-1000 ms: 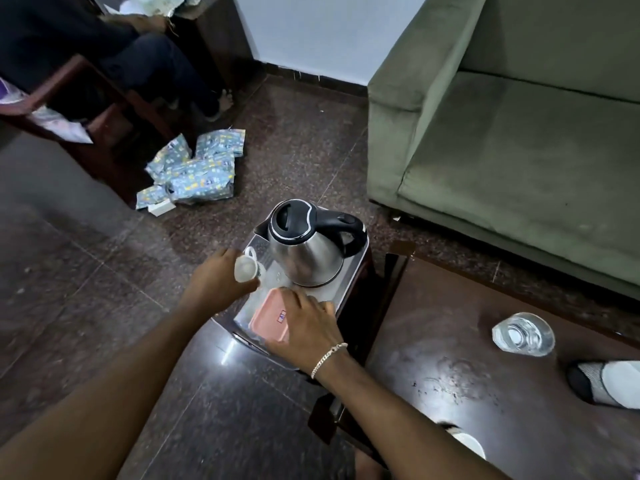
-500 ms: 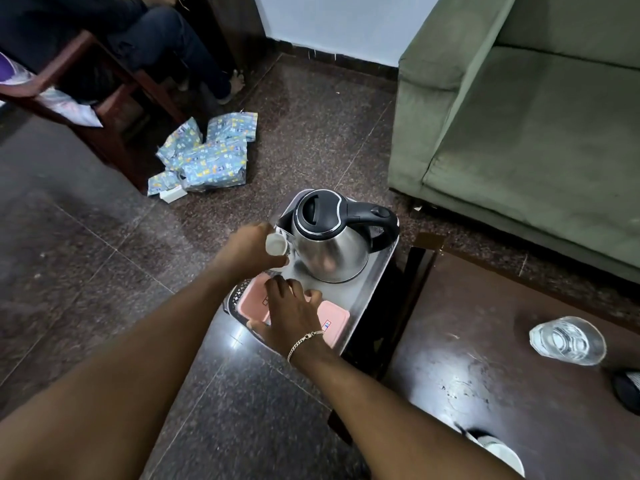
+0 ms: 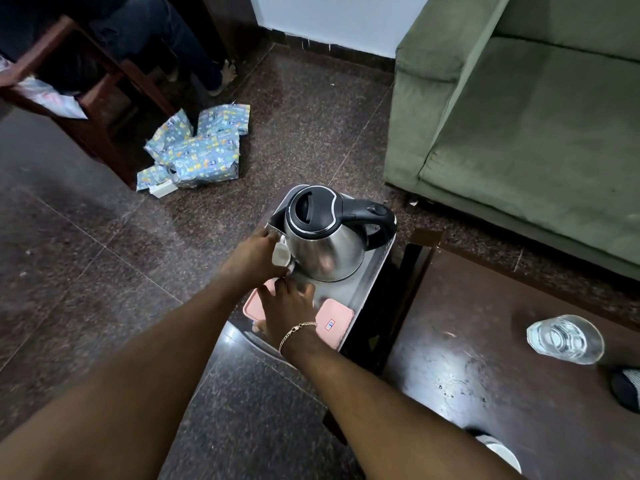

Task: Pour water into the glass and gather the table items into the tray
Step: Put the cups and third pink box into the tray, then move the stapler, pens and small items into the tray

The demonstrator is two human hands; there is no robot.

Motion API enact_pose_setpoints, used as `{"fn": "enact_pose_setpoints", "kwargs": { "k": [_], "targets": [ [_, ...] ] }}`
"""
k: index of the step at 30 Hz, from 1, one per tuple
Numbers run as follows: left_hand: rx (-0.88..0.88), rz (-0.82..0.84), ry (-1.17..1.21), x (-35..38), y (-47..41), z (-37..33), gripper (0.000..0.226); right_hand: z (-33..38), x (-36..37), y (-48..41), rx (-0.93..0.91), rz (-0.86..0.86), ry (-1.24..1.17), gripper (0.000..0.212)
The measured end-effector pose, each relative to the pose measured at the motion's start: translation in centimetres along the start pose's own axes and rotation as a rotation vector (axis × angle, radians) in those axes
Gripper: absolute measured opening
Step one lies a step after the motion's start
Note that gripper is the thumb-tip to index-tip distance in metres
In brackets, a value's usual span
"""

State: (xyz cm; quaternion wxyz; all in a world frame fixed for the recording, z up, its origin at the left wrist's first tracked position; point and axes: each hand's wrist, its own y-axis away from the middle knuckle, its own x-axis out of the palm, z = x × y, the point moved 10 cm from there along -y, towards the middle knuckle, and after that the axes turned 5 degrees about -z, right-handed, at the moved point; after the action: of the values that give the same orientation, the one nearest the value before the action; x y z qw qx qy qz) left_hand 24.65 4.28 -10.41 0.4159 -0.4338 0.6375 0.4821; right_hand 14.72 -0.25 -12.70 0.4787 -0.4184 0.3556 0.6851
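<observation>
Tray [image 3: 375,271] is sitting low at frame centre, on some support I can't make out, just off the 9 o'clock edge of the dark table [image 3: 502,358]. Kettle [image 3: 323,237] is standing upright at the tray's 12 o'clock end, handle pointing to 3 o'clock. Two pink boxes are lying flat at the 6 o'clock end: the left pink box [image 3: 252,303] is mostly hidden under the wrist, the right pink box [image 3: 334,320] is showing a small label.

Left hand [image 3: 254,256] is closed around a small white cup [image 3: 281,255], pressing it in beside the kettle at its 8 o'clock. Right hand [image 3: 289,308] is resting fingers-down across the boxes, spread, not gripping anything as far as I can tell.

Step looks like gathering: small items are getting packed into the tray. The glass [image 3: 564,339] is standing on the table at 3 o'clock, well apart from the tray, apparently already holding water. A white dish [image 3: 502,452] is peeking in at the table's 6 o'clock edge.

Next move is likely seating the cup in the tight gap without nudging the kettle, then reaching right for the leftovers. The glass is going to need a level, slow carry.
</observation>
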Motion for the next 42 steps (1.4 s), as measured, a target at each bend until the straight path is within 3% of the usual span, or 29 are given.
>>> {"fn": "enact_pose_setpoints", "kwargs": {
  "k": [9, 14, 20, 25, 29, 35, 42],
  "targets": [
    [-0.075, -0.013, 0.028, 0.8, 0.5, 1.0, 0.081, -0.6, 0.7, 0.9, -0.048, 0.056, -0.031, 0.058],
    [-0.095, -0.044, 0.025, 0.0, 2.3, 1.2, 0.09, -1.8, -2.7, 3.7, -0.102, -0.056, -0.076, 0.056],
    [-0.012, -0.253, -0.032, -2.2, 7.8, -2.7, 0.07, -7.2, -7.7, 8.7, -0.029, -0.214, -0.15, 0.048],
    [0.183, -0.33, 0.126, -1.0, 13.2, -12.5, 0.039, -16.4, -11.4, 16.2, 0.099, -0.346, -0.145, 0.04],
    [0.382, -0.168, 0.162, 3.9, 16.7, -22.1, 0.04, -24.1, -11.6, 24.3, 0.253, -0.349, -0.114, 0.037],
    [0.55, 0.334, 0.02, 17.7, 22.0, -33.5, 0.074, -32.1, -11.1, 36.7, 0.479, -0.339, -0.113, 0.031],
    [0.627, 0.546, -0.227, 24.9, 26.9, -39.7, 0.1, -40.8, -9.4, 48.4, 0.745, -0.354, -0.103, 0.022]
  ]
}}
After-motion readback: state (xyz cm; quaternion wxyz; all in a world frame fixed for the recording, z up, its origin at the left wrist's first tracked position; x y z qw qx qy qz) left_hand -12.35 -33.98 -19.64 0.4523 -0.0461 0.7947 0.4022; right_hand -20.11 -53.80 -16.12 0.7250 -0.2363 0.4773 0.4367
